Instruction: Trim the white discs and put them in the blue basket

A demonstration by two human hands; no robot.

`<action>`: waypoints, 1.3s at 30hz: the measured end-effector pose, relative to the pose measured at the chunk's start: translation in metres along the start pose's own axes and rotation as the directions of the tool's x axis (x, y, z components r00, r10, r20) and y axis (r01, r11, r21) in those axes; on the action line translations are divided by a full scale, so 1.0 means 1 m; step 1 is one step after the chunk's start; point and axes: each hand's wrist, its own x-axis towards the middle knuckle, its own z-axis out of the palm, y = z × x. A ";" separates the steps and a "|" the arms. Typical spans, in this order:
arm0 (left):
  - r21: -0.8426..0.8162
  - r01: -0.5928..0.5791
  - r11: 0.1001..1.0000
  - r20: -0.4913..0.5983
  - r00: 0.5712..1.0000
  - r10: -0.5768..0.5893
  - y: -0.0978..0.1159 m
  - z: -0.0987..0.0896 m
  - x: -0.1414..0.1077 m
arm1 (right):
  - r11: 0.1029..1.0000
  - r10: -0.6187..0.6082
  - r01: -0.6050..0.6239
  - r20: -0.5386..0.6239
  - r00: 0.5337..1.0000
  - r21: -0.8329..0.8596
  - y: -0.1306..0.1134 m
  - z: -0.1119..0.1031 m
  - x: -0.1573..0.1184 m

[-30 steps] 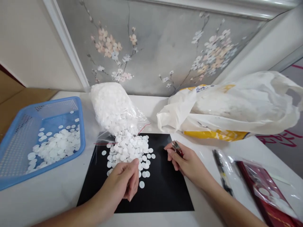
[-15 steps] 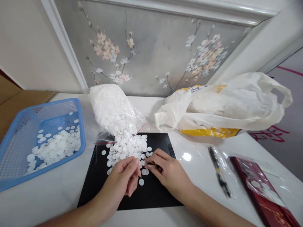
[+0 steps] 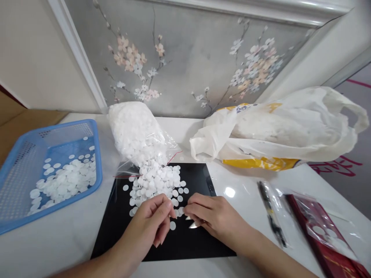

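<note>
Your right hand (image 3: 222, 218) curled closed round small tool, pale pointed tips (image 3: 194, 224) poking out just above black mat (image 3: 185, 245). Your left hand (image 3: 152, 220) beside it, thumb and forefinger pinched together; can't tell if anything's between. White discs (image 3: 156, 179) heaped on mat beyond your fingers, some lying singly, many more inside clear bag (image 3: 130, 125) behind. Blue basket (image 3: 99, 154) off left holds loose pile too. Pen (image 3: 271, 212) out right on table (image 3: 246, 185).
</note>
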 end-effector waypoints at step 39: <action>-0.204 0.207 0.957 0.047 0.978 -0.201 0.006 0.006 -0.008 | 0.544 0.593 -0.456 0.061 0.803 0.705 -0.036 -0.005 0.000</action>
